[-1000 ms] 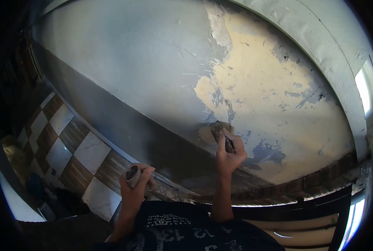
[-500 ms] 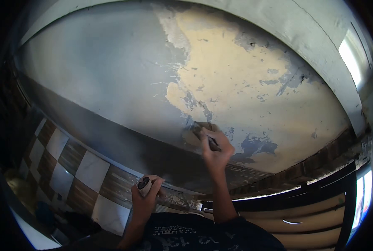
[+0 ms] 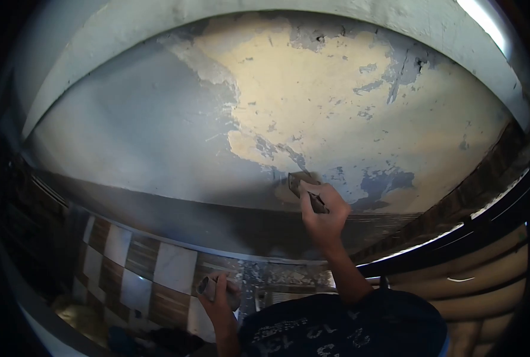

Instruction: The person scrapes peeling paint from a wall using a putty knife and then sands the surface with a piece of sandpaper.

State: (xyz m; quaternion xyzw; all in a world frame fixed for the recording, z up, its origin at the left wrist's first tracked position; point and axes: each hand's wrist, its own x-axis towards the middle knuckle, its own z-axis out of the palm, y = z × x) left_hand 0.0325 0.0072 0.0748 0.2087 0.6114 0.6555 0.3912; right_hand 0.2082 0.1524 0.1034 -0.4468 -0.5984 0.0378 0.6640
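My right hand (image 3: 326, 215) is wrapped round a scraper (image 3: 301, 180), whose wide blade lies at the wall just above the dark lower band. Around the blade the wall (image 3: 318, 113) shows pale yellow with grey patches, and smooth grey paint further left. Low in the view, my left hand (image 3: 220, 300) holds a rounded, light-coloured object (image 3: 207, 287) with a dark hollow end; what it is I cannot make out. That hand is apart from the wall.
Brown and white checked tiles (image 3: 175, 266) lie below on the left. A pale curved edge (image 3: 175, 24) frames the wall's top. Light brown slatted panels (image 3: 467, 276) stand at the lower right, and a yellowish bundle (image 3: 80, 318) at the lower left.
The camera view has turned, so the wall appears shifted left and rotated. Both hands appear further right, the left also lower. Each still holds its object.
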